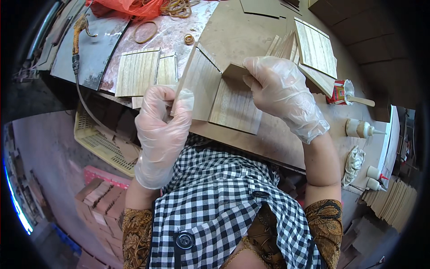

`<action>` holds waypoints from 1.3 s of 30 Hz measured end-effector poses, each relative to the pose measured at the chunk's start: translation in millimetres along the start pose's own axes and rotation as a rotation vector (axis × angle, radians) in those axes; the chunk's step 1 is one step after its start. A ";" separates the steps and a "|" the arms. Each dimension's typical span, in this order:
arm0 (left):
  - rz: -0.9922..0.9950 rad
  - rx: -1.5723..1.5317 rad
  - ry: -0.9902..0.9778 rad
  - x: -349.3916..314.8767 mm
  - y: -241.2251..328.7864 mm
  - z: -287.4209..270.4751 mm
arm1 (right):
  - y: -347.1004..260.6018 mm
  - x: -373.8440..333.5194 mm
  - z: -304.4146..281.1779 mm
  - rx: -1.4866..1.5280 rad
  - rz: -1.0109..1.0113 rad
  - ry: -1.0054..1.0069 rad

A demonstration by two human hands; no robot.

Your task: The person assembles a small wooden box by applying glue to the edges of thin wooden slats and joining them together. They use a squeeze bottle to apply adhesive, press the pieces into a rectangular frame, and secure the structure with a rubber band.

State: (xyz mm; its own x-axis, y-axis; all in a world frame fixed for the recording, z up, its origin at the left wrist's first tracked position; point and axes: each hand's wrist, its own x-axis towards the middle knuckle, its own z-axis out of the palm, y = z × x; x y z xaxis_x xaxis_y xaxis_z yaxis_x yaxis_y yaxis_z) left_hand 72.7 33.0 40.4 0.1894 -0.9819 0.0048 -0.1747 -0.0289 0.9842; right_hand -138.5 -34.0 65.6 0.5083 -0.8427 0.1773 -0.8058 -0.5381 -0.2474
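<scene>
Pinching pale rectangular wood-grain panel (201,85) near-upright in clear-gloved left fingers (185,99), prob for steadiness; gripping flat brown board (234,73) by edge in clear-gloved right fingers (255,67), guessing for angle control.

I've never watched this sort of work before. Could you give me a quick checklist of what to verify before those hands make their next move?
1. Hands covered: ok; the left hand and right hand both wear thin see-through gloves.
2. Raised wood-grain panel gripped: ok; the left thumb and fingers pinch its edge.
3. Brown board gripped: ok; the right fingers pinch it.
4. Boards joined together: cannot tell; the picture doesn't show whether anything bonds them.
5. Rubber bands on the worktop: ok; a pile lies beside the red bag.
6. Corded tool switched off: cannot tell; nothing visible settles it.
</scene>
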 end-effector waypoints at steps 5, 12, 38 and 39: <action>0.063 0.051 -0.107 -3.6 -3.8 20.2 | -0.5 -0.2 0.7 0.012 0.001 0.010; 0.176 0.294 -0.188 -0.6 -4.4 17.6 | 1.6 0.1 1.6 0.011 0.000 0.023; 0.462 0.504 -0.223 -1.9 -14.2 30.1 | 8.3 4.1 4.1 -0.003 -0.017 0.062; 0.447 0.508 -0.226 -2.6 -13.7 29.9 | 8.3 3.6 4.2 0.006 -0.025 0.068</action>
State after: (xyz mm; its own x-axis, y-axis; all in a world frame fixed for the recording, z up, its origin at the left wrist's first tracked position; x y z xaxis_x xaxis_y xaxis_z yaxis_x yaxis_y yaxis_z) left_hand 45.7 30.4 21.6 -0.2008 -0.9331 0.2982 -0.6276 0.3563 0.6922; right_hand -142.1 -41.7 60.2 0.5061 -0.8261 0.2478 -0.7912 -0.5590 -0.2478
